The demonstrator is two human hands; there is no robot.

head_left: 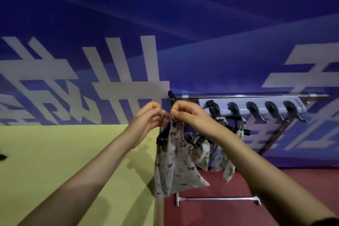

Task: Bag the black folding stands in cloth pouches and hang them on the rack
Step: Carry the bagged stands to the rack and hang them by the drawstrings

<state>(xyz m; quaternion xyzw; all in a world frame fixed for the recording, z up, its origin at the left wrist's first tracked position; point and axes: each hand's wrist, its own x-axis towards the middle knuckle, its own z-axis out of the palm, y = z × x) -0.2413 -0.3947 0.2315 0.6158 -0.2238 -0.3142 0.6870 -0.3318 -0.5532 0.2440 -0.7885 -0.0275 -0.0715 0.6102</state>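
The left hand (pixel 150 115) and the right hand (pixel 185 113) are each pinching a drawstring (pixel 172 122) of a patterned cloth pouch (pixel 174 163), fingers curled tight on the cord. The pouch is hanging below them at the near end of the rack (pixel 253 95), beside a black hanger (pixel 162 138). More filled pouches (pixel 201 154) are dangling behind it from black hooks (pixel 252 107). Beyond them a blue banner (pixel 220 24) is covering the wall.

Hanging pouches (pixel 201 154) and black hangers (pixel 236 128) crowd the rack (pixel 256 105) at its left end. Its right hooks (pixel 291 110) hang bare, with open air beneath them down to the floor bar (pixel 220 198).
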